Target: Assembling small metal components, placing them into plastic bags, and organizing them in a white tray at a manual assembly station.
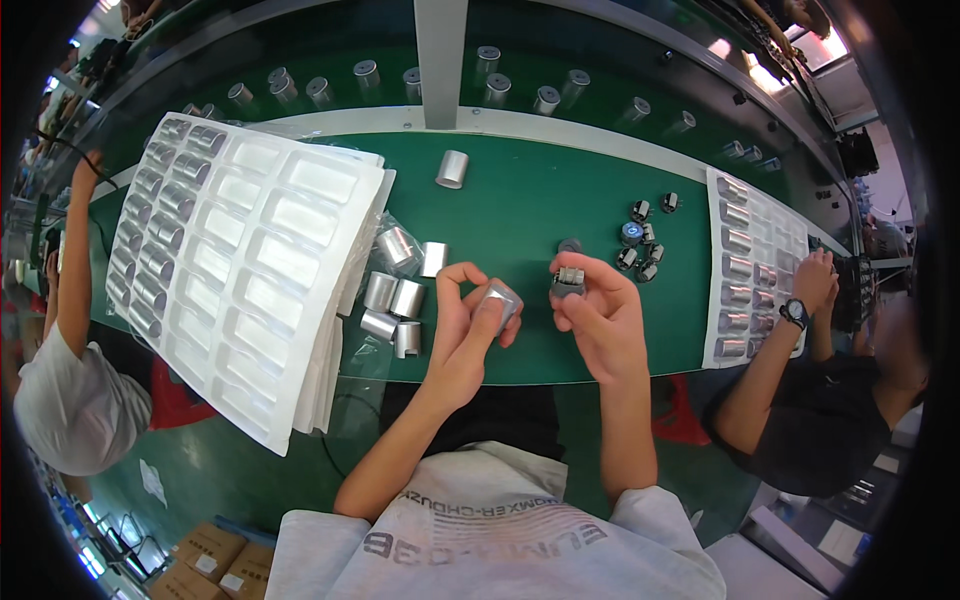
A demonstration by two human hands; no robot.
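Observation:
Over the green table my left hand (462,350) pinches a silver metal cylinder (503,297) between thumb and fingers. To its right, my right hand (607,318) grips a small dark part with a metallic top (569,280) in its fingertips. The two held pieces are apart. A dark round piece (569,245) shows just beyond my right fingertips. Beside my left hand lie several loose silver cylinders (407,299), one of them (397,246) in clear plastic. Farther off, a single cylinder (452,169) stands on the table. Small black-and-metal parts (648,270) and a blue-topped round part (631,233) sit to the right.
A stack of white moulded trays (270,265) leans at the left, with cylinders in its left columns. Another tray (768,232) of cylinders lies at the right, by a co-worker's hand (812,280). Cylinders line a green strip (440,75) behind a pale rail and post (440,60).

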